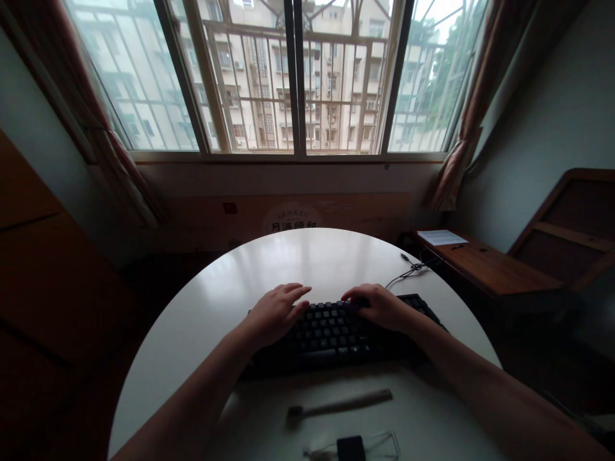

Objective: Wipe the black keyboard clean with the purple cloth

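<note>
Clock centred on kbd, 12 = window. L→R:

Wooden cabinet (pixel 43 282) approx 9–10.
L hand (pixel 276 315) at 9–10, over kbd's L end; fingers loosely extended, slightly apart, not clenched.
Black keyboard (pixel 329 333) (kbd) mid-table, flat on round white table (pixel 163 358), space bar twd 6.
Brush (pixel 350 403) at 6, just below kbd, bristle end L; lies apart from both hands.
Wire item w/ dark block (pixel 351 447) also at 6, beyond brush, cut by frame.
R hand (pixel 382 306) approx 1, over kbd's upper R; fingers curled at top key row, can't tell if gripping anything.
Black cable (pixel 407 274) at 1–2, on table.
Wooden bench (pixel 509 272) approx 2, w/ paper (pixel 442 237).
</note>
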Tool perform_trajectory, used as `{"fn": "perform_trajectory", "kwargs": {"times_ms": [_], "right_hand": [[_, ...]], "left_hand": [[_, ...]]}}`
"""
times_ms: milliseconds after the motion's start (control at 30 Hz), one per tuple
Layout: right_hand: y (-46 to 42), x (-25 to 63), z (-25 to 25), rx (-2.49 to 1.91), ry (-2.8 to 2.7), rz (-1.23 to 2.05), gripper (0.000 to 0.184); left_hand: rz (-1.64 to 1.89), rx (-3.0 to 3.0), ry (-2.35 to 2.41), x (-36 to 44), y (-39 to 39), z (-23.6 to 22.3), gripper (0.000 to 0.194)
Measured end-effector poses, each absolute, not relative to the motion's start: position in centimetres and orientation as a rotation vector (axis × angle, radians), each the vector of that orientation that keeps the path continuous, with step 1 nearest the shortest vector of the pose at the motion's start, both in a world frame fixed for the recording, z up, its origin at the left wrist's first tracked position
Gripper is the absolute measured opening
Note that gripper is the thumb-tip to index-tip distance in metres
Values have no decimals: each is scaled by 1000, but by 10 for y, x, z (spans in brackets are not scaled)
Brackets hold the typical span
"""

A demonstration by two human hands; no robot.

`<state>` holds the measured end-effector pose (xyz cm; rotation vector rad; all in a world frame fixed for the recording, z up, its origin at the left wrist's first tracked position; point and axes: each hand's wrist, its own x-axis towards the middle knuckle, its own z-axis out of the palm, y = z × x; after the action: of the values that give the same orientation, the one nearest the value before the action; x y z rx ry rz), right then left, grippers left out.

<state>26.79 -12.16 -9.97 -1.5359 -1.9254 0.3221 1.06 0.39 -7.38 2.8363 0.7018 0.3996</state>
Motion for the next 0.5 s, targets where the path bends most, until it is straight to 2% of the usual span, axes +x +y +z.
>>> {"fn": "perform_trajectory", "kwargs": {"times_ms": [167,300,400,500], "right_hand": [[-119,268,-105,-1488,-1870,360,42],[-119,272,-109,-1412,-1872,411,57],[-115,274,-116,-1467,-1808,554,68],[-109,274,-121,-1553,-1739,685,68]], "left_hand": [[485,2745,861,0,22,-74,49],[457,2705,945,-3,27,-76,50],[457,2719,989,-1,26,-76,49],[433,2739,1032,1,25,-78,50]]}}
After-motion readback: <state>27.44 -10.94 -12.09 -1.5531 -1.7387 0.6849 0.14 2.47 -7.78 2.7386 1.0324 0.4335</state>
